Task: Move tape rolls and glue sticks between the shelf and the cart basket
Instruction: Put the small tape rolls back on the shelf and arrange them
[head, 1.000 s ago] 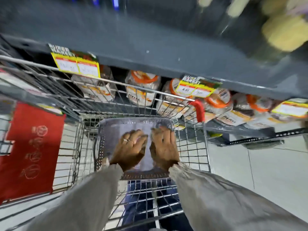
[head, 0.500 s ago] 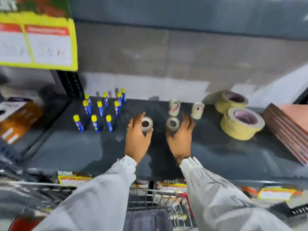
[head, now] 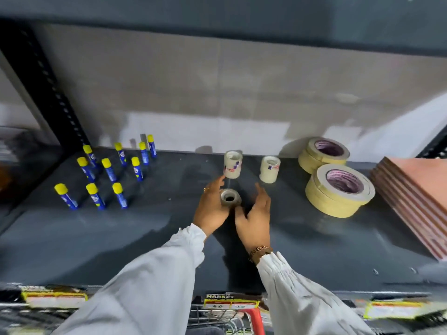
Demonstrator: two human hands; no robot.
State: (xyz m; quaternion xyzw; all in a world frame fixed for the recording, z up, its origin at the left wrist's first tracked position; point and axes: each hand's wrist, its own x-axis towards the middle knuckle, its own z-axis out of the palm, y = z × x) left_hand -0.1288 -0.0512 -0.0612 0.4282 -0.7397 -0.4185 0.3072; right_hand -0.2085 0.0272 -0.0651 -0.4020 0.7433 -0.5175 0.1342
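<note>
A small grey tape roll lies flat on the dark shelf. My left hand cups its left side, fingers touching it. Just right of the roll, my right hand has its fingers apart and holds nothing. Two upright stacks of small white tape rolls stand just behind my hands. Several blue glue sticks with yellow caps stand upright at the shelf's left. The wire cart shows only at the bottom edge.
Two stacks of large cream masking tape sit at the right, beside a pile of pink boards. A black slotted upright bounds the shelf at the left. Yellow price tags line the front edge.
My view and both hands rose from the cart basket to the shelf. Half a second ago each hand was at a small roll; now only one roll shows between them.
</note>
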